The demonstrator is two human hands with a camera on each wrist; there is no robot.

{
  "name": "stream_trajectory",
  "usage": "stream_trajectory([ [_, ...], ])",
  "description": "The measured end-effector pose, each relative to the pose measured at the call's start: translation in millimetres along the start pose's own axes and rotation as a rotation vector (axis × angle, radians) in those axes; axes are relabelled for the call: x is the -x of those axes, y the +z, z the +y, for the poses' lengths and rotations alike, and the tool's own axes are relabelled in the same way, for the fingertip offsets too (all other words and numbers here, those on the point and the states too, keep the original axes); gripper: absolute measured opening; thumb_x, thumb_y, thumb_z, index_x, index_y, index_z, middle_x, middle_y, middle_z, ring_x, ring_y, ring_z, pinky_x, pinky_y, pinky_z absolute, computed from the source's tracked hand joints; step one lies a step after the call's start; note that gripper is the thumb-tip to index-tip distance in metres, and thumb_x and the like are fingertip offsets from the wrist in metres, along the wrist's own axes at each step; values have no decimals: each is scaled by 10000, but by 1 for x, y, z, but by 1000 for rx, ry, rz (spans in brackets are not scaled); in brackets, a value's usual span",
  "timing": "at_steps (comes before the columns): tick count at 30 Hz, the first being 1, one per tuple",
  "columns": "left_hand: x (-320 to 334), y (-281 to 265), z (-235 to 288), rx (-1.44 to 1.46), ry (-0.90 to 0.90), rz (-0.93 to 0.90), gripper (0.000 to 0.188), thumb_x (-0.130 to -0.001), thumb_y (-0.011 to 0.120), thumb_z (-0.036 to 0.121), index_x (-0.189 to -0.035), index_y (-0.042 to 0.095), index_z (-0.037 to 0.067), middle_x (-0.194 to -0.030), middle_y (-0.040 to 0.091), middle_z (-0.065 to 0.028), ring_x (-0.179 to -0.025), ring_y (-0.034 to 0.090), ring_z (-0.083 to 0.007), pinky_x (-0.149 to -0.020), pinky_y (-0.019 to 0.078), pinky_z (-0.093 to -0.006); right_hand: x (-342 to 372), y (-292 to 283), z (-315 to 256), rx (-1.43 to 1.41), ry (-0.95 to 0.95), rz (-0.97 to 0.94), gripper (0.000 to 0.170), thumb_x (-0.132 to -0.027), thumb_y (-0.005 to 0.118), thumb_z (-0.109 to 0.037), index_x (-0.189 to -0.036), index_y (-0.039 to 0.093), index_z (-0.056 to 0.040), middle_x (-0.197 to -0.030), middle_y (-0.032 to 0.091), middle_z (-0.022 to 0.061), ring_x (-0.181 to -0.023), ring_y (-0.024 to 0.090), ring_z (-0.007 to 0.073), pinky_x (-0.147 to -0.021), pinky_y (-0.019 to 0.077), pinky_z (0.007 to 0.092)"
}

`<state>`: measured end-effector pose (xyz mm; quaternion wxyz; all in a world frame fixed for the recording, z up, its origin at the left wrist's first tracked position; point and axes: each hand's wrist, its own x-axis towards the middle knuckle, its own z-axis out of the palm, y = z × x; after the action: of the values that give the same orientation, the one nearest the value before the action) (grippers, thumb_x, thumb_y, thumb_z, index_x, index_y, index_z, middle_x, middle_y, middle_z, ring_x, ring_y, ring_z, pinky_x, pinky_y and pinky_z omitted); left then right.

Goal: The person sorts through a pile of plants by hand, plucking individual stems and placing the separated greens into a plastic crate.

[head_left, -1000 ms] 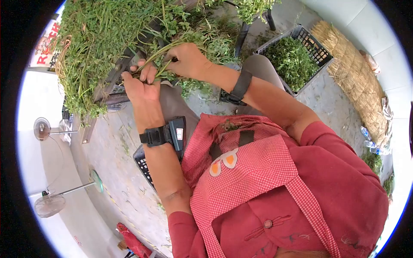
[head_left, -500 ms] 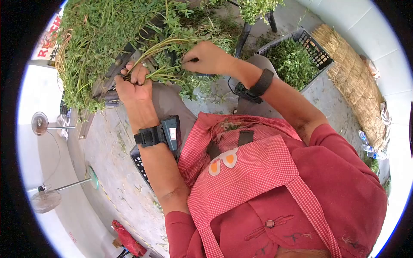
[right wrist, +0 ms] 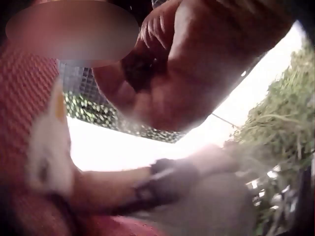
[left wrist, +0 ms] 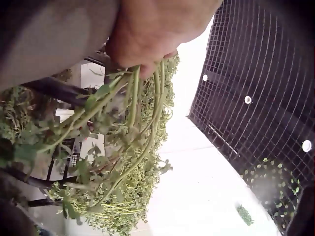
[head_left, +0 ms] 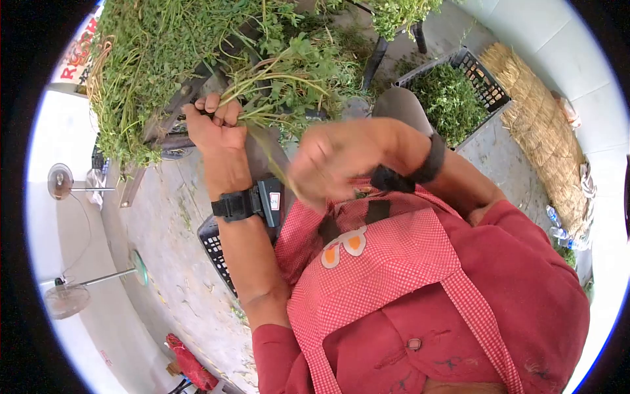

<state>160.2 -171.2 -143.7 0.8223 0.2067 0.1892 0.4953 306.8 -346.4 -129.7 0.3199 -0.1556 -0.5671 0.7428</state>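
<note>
Long green leafy stems [head_left: 282,75] lie in the left hand [head_left: 218,128], whose fingers curl round them at the edge of the plant heap [head_left: 164,59]. In the left wrist view the stems [left wrist: 134,98] hang from under the left hand [left wrist: 157,29]. Motion blurs the right hand [head_left: 338,157], which is over the lap near the apron [head_left: 387,262]. A blurred green strand [head_left: 279,161] runs to its curled fingertips. The right wrist view shows the right hand [right wrist: 197,69] with fingers bent; the strand cannot be made out there.
A black crate [head_left: 495,102] of greens stands at upper right, beside a rolled straw mat [head_left: 541,131]. Another black crate [head_left: 213,253] is beside the lap. Two fans [head_left: 60,182] are at left. Plastic bottles [head_left: 556,223] lie at far right.
The right hand has moved from the stems down and back toward the apron, with a strand trailing from it. The left hand has stayed near the heap, still gripping stems.
</note>
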Motion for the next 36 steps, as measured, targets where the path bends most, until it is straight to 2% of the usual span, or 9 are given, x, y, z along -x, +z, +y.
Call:
stream_trajectory([
  [3, -7, -7, 9, -16, -1, -5, 417, -947, 284, 448, -726, 405, 116, -581, 383, -2, -407, 193, -81, -354, 155, -211, 5, 26, -21, 52, 70, -87, 286, -895, 526, -212, -796, 565, 53, -555, 529, 39, -428, 503, 109, -424, 414, 211],
  [9, 0, 5, 2, -130, -84, -52, 411, -922, 397, 451, -771, 455, 74, -601, 407, -21, -435, 264, -79, -354, 213, -201, -5, -30, -46, 308, -152, 538, 260, -882, 500, -232, -870, 619, -2, -535, 494, 10, -430, 460, 86, -423, 373, 217],
  [16, 24, 28, -5, -296, -179, -174, 471, -887, 465, 478, -817, 517, 15, -634, 481, -30, -427, 329, -74, -344, 252, -184, -45, -75, -49, 1030, -405, 433, 331, -842, 505, -314, -851, 646, -14, -565, 528, 41, -484, 468, 134, -497, 402, 310],
  [20, 22, 27, -3, -324, -294, -250, 452, -868, 532, 436, -844, 551, -16, -604, 465, -19, -431, 346, -77, -348, 255, -179, -34, -71, -42, 1298, -71, 469, 285, -809, 494, -267, -838, 635, -21, -707, 607, 169, -624, 583, 279, -613, 453, 376],
  [28, 14, 16, -9, -244, -120, -231, 324, -920, 476, 313, -696, 473, 79, -601, 411, -10, -451, 291, -80, -383, 241, -205, -34, -85, -21, 1453, -101, 624, 273, -825, 521, -233, -773, 602, 23, -601, 550, 169, -544, 550, 293, -540, 428, 387],
  [30, 8, 2, -1, -139, -124, -336, 343, -933, 438, 322, -671, 429, 100, -598, 387, -10, -454, 280, -82, -387, 237, -211, -41, -106, -6, 1741, -161, 1069, 258, -831, 513, -210, -798, 594, 33, -576, 546, 118, -506, 540, 225, -488, 432, 343],
  [31, 4, -2, 3, -32, -125, -447, 366, -946, 401, 331, -647, 385, 121, -595, 363, -11, -458, 269, -84, -390, 234, -217, -33, -105, -11, 1740, -162, 1078, 258, -831, 513, -210, -798, 594, 33, -576, 546, 118, -506, 540, 225, -488, 432, 343],
  [33, 6, 5, 4, -6, -154, -391, 375, -953, 375, 337, -643, 376, 126, -592, 348, -11, -453, 260, -87, -388, 228, -222, -11, -98, -30, 178, -222, 974, 250, -845, 501, -204, -907, 592, 19, -573, 513, 47, -483, 509, 135, -433, 415, 278],
  [36, 12, 11, 5, 33, -191, -312, 397, -968, 315, 325, -631, 378, 123, -587, 345, -16, -436, 250, -99, -382, 215, -231, -8, -55, -34, 260, -219, 751, 275, -854, 503, -204, -1013, 570, 10, -601, 475, 6, -479, 465, 67, -391, 367, 224],
])
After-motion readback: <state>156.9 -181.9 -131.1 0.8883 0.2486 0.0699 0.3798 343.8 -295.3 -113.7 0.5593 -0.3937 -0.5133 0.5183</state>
